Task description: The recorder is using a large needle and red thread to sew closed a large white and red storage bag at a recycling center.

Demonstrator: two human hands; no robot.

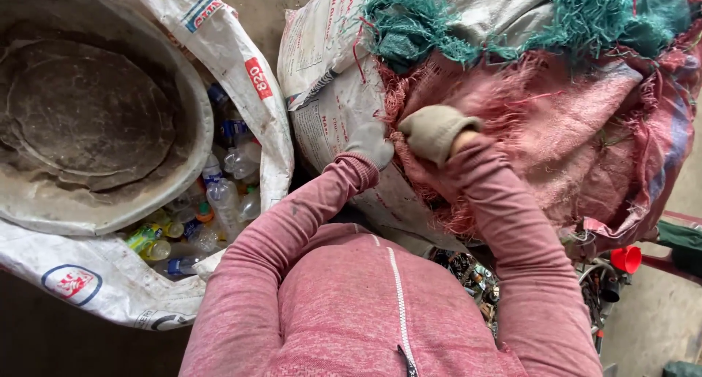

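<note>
Both gloved hands work the frayed pink sack [556, 128]: right hand [433, 132] clenched on its torn edge, left hand [371, 143] gripping beside it. Best pull evenly, low, so the weave doesn't rip.

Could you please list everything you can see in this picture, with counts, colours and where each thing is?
woven sack: one, pink and frayed, with teal fraying on top, right, under both hands
printed sack: one, white, against the pink one's left side
open sack: one, white, left
plastic bottles: many, mostly clear, inside the open sack
basin: one, grey and dirty, resting on the open sack
funnel-shaped piece: one, red, lower right
scrap pile: mixed dark pieces, below the pink sack
sleeves: two, pink
left hand: grey glove, gripping the sack edge
right hand: beige glove, gripping the pink sack
</note>
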